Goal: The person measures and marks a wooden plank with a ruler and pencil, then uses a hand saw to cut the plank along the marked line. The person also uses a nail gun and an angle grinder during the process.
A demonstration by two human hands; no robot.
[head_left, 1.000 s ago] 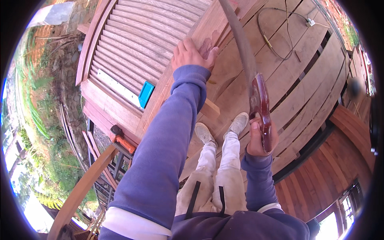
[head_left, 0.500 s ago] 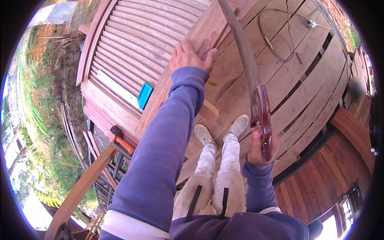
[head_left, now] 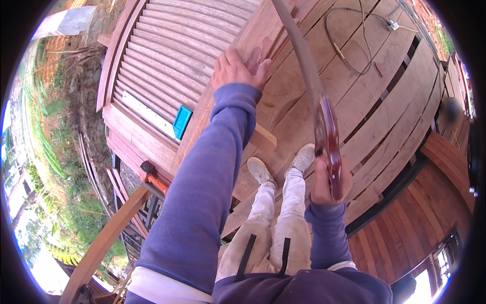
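Compared with half a second ago, the right hand [head_left: 320,182] and the saw [head_left: 332,147] have shifted slightly forward, away from the body, and the handle's top stands higher in view. The left hand [head_left: 235,70] has hardly moved.

The right hand is clamped on the saw's glossy red-brown handle, out in front of the right thigh, with the blade [head_left: 302,55] running up toward the board [head_left: 260,33]. The left hand lies palm down on that board, along the side of the slatted panel [head_left: 172,61], thumb spread from the fingers.

The blade's far end is cut off by the upper edge, so I cannot tell where it meets the wood; the teeth are hard to make out. The left palm is hidden, and the left sleeve [head_left: 197,187] covers part of the board. A dark round thing [head_left: 449,111] at the far right is too blurred to name.

Counted: one saw, two hands, two shoes [head_left: 260,169] on the plank floor [head_left: 390,116], one square with a teal handle [head_left: 183,121] on the panel, one orange-handled tool [head_left: 158,183] near its corner, one wood block [head_left: 264,139] jutting out beside the left sleeve, one looped cord [head_left: 337,49] and one white plug [head_left: 392,25].
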